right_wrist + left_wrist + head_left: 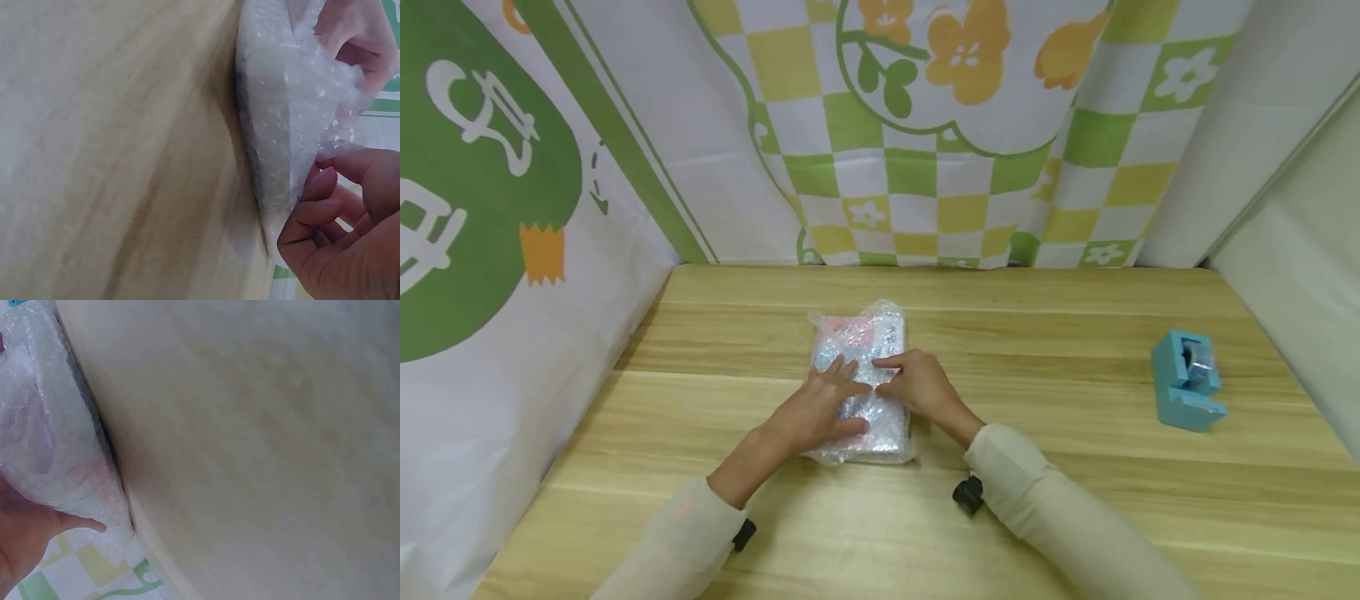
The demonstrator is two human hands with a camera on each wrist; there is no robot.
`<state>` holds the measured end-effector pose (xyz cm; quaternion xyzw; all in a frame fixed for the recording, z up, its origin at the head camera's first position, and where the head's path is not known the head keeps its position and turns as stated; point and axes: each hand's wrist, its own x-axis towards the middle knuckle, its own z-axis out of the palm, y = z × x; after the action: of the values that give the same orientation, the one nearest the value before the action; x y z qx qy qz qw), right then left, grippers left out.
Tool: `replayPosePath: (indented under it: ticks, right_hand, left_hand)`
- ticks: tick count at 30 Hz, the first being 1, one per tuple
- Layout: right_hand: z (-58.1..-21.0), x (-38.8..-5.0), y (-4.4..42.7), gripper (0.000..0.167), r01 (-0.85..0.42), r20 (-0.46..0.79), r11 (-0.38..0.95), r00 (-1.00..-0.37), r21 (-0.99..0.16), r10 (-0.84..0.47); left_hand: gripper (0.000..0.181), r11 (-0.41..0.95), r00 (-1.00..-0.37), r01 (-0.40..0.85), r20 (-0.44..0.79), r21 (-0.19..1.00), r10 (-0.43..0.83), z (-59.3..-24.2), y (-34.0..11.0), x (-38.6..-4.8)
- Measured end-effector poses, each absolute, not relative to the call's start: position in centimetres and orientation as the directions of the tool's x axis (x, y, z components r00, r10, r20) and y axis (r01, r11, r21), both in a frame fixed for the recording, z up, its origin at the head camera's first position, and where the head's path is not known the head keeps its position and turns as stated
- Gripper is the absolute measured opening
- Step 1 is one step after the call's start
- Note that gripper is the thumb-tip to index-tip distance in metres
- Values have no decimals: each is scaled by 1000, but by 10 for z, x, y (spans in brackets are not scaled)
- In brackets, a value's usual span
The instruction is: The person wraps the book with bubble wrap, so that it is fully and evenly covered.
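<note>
A flat, box-like item in bubble wrap [889,427] lies on the table, with pink and white print showing through. My left hand [822,410] rests on its left half, fingers spread over the plastic; part of that hand [28,534] shows beside the wrap in the left wrist view. From the right side, my right hand [921,385] reaches over the package. Thumb and finger of the right hand [350,231] pinch an edge of the bubble wrap [275,94] in the right wrist view. What exactly is inside the wrap cannot be made out.
A blue tape dispenser [1180,408] with a roll of clear tape stands at the right of the wooden table [1060,333]. Behind the table hangs a green, yellow and white checked cloth [910,192]. White printed sheeting [602,317] borders the left side.
</note>
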<state>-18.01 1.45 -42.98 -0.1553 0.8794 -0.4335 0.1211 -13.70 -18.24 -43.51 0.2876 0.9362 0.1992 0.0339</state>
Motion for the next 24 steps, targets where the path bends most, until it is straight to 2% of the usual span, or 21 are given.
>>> replayPosePath:
  ticks: [4,7,12,16,20,24]
  right_hand:
    - [-430,-179,14,43,-171,-75,583,-925,-795,-373]
    - [-431,-179,14,42,-181,-66,585,-925,-791,-375]
    - [-431,-180,12,39,-183,-79,598,-920,-780,-385]
    - [-430,-179,12,40,-199,-115,644,-905,-739,-411]
    - [-428,-176,16,45,-316,-130,702,-854,-638,-503]
    - [-428,-173,22,54,-452,-115,689,-785,-566,-609]
  left_hand:
    - [63,753,-849,497,64,430,524,-436,-182,-137]
    - [69,763,-839,515,49,391,542,-435,-183,-136]
    - [55,783,-820,547,2,296,572,-433,-183,-135]
    - [52,797,-820,541,-41,268,570,-431,-182,-134]
    - [51,799,-815,548,-59,248,577,-431,-181,-134]
    - [51,798,-812,559,-45,226,582,-431,-182,-134]
